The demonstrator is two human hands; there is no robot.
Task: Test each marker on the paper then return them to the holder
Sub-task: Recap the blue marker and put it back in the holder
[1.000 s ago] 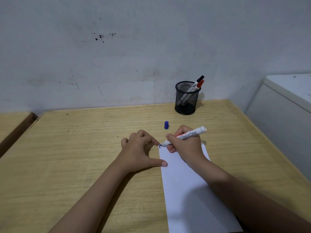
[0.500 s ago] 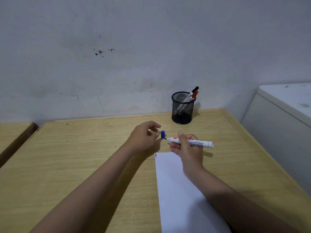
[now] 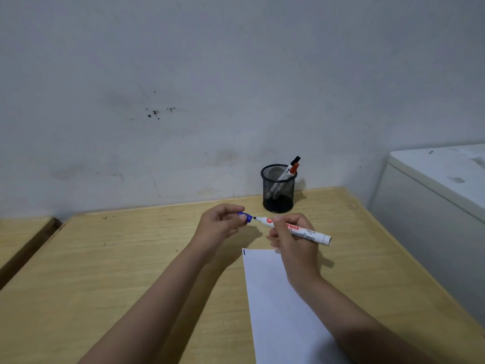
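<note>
My right hand (image 3: 295,241) holds a white marker (image 3: 309,233) above the top of the paper, its dark tip pointing left. My left hand (image 3: 219,224) pinches the blue cap (image 3: 246,216) just left of that tip, a small gap between them. The white paper (image 3: 278,306) lies on the wooden table (image 3: 131,258) and bears a short dark stroke at its top left corner. A black mesh holder (image 3: 278,189) stands at the back of the table near the wall, with a black-capped marker (image 3: 295,160) and a red-capped marker (image 3: 293,169) leaning in it.
A white cabinet or appliance (image 3: 433,195) stands against the table's right side. A second wooden surface (image 3: 21,237) adjoins the table at the left, with a gap between. A stained wall rises right behind the table.
My right hand lifted the marker off the paper, leaving a short stroke. My left hand left the paper, picked the blue cap off the table and brought it to the marker's tip.
</note>
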